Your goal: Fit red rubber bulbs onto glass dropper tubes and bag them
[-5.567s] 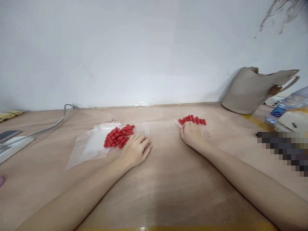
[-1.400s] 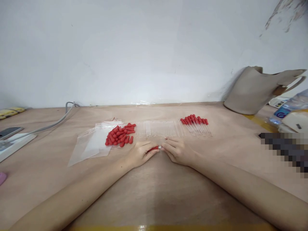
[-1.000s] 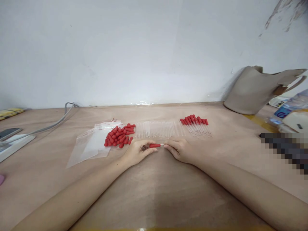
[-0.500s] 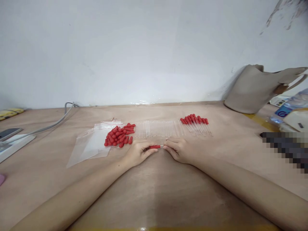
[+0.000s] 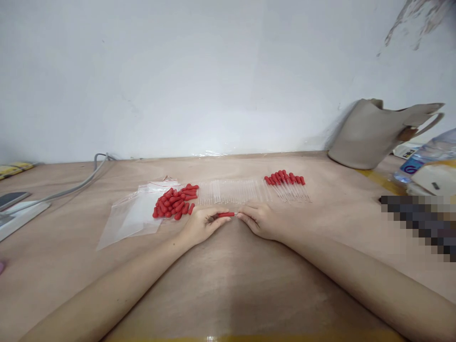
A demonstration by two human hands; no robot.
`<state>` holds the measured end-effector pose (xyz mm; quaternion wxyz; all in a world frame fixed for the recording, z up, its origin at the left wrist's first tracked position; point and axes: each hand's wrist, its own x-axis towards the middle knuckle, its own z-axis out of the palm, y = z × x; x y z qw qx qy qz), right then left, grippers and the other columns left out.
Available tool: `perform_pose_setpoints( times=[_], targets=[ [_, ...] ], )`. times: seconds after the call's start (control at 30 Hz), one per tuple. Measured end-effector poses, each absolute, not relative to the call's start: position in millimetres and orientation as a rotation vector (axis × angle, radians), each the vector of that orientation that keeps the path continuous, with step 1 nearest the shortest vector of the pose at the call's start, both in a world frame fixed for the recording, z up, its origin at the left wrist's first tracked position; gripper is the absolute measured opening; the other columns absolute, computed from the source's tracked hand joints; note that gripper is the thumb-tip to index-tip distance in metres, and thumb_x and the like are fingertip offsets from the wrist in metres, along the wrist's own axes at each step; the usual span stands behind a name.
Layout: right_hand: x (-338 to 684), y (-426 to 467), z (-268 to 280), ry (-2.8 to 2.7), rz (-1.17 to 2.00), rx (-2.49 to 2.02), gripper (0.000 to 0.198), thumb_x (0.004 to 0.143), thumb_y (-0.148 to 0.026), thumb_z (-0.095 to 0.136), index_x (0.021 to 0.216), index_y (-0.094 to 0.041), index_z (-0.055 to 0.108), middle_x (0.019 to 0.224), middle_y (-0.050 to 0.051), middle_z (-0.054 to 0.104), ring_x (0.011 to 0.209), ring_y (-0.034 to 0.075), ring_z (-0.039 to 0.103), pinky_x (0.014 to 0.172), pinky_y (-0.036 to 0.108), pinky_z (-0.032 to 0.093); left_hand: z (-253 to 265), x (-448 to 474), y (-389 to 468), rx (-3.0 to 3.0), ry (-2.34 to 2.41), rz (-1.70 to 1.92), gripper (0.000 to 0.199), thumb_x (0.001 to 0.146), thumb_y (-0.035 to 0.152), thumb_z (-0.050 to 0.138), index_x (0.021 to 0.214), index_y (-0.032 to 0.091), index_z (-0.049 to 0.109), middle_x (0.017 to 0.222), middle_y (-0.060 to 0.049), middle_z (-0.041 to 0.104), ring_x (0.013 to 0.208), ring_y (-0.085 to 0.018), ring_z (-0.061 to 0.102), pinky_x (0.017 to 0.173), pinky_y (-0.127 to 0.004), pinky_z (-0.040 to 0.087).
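Observation:
Between the thumb and fingers of my left hand (image 5: 204, 223) is a red rubber dropper bulb (image 5: 225, 214), its open end pointing right. My right hand (image 5: 257, 221) pinches a clear glass dropper tube (image 5: 235, 214), mostly covered by the fingers. The tube's end meets the bulb; how deep it sits inside I cannot tell. Behind my left hand lies a heap of red bulbs (image 5: 173, 202). A row of clear tubes (image 5: 235, 191) lies beyond both hands. To its right, several droppers (image 5: 285, 180) with red bulbs fitted lie side by side.
A clear zip bag (image 5: 123, 223) lies flat under the heap's left side. A grey cable (image 5: 76, 186) and a phone (image 5: 13, 200) are at the left. On the right stand a beige bag (image 5: 363, 137) and a plastic bottle (image 5: 431, 154). A wall (image 5: 178, 80) closes the back.
The whole view has shifted slightly. Both hands keep their pinch on the bulb and the tube, and their ends still meet. The piles look unchanged.

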<state>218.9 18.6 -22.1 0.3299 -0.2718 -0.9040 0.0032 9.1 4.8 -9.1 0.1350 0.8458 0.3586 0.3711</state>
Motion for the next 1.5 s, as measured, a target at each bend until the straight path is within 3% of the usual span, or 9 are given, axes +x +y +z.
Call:
perform_pose_setpoints(
  times=[0.17,0.3,0.43,0.6,0.83,0.97,1.07,1.23,1.5],
  targets=[
    [229,20,-5,-2.433,-0.166,-0.801,0.024,0.087,-0.023,0.042,0.082,-0.015,0.065,0.077,0.007,0.058,0.072,0.016,0.05,0.066,0.029,0.04,-10,6,8,2.37,1.205,1.113,0.025,0.079,0.033,0.06,0.097,0.018,0.065,0.084,-0.004,0.069,0.069,-0.015,0.064,0.063,-0.026,0.053],
    [258,42,7,-2.182,-0.069,-1.082,0.024,0.086,-0.022,0.043,0.088,-0.015,0.065,0.083,0.008,0.059,0.071,0.015,0.053,0.066,0.026,0.042,-10,5,8,2.382,1.27,1.085,0.032,0.078,0.029,0.061,0.107,0.017,0.058,0.082,-0.003,0.065,0.065,-0.013,0.061,0.06,-0.025,0.052],
    [300,72,10,-1.823,-0.136,-1.559,0.022,0.081,-0.024,0.047,0.082,-0.013,0.066,0.078,0.009,0.062,0.073,0.018,0.056,0.068,0.028,0.041,-8,6,7,2.465,1.199,1.005,0.025,0.079,0.026,0.058,0.101,0.016,0.06,0.077,-0.003,0.061,0.063,-0.011,0.058,0.058,-0.023,0.05],
    [329,86,-1,-1.646,-0.027,-1.957,0.025,0.077,-0.023,0.049,0.092,-0.01,0.064,0.08,0.012,0.065,0.074,0.021,0.058,0.064,0.028,0.039,-8,8,8,2.48,1.195,0.956,0.021,0.079,0.025,0.057,0.097,0.015,0.062,0.076,-0.003,0.06,0.063,-0.011,0.057,0.059,-0.023,0.049],
    [327,84,-6,-1.654,-0.027,-2.065,0.023,0.075,-0.022,0.05,0.087,-0.011,0.066,0.085,0.015,0.065,0.08,0.024,0.059,0.065,0.03,0.039,-6,7,7,2.462,1.168,0.931,0.019,0.08,0.023,0.056,0.096,0.015,0.063,0.079,-0.004,0.061,0.064,-0.012,0.057,0.061,-0.024,0.049],
    [312,76,-4,-1.7,-0.108,-1.997,0.024,0.077,-0.029,0.049,0.088,-0.015,0.065,0.089,0.012,0.064,0.08,0.023,0.058,0.065,0.03,0.039,-7,8,7,2.466,1.169,0.928,0.019,0.08,0.022,0.056,0.096,0.015,0.063,0.079,-0.004,0.061,0.065,-0.012,0.057,0.061,-0.024,0.048],
    [292,67,-1,-1.811,-0.05,-1.923,0.027,0.079,-0.037,0.047,0.081,-0.018,0.066,0.08,0.008,0.065,0.076,0.021,0.058,0.065,0.031,0.038,-8,9,6,2.477,1.193,0.912,0.019,0.08,0.022,0.055,0.096,0.015,0.063,0.08,-0.004,0.061,0.065,-0.012,0.056,0.061,-0.024,0.048],
    [269,59,2,-1.858,0.006,-2.01,0.029,0.077,-0.044,0.05,0.073,-0.02,0.066,0.078,0.008,0.065,0.076,0.024,0.059,0.068,0.035,0.039,5,-3,12,2.641,1.526,0.953,0.018,0.078,0.03,0.058,0.089,0.016,0.063,0.087,-0.007,0.059,0.088,-0.023,0.054,0.079,-0.038,0.044],
    [267,62,-7,-1.953,-0.036,-2.077,0.026,0.08,-0.031,0.045,0.077,-0.012,0.064,0.077,0.017,0.064,0.071,0.029,0.061,0.062,0.037,0.04,32,-52,34,2.743,1.946,0.478,0.032,0.054,0.051,0.071,0.057,0.021,0.06,0.06,-0.007,0.053,0.063,-0.026,0.052,0.053,-0.034,0.043]
  ],
)
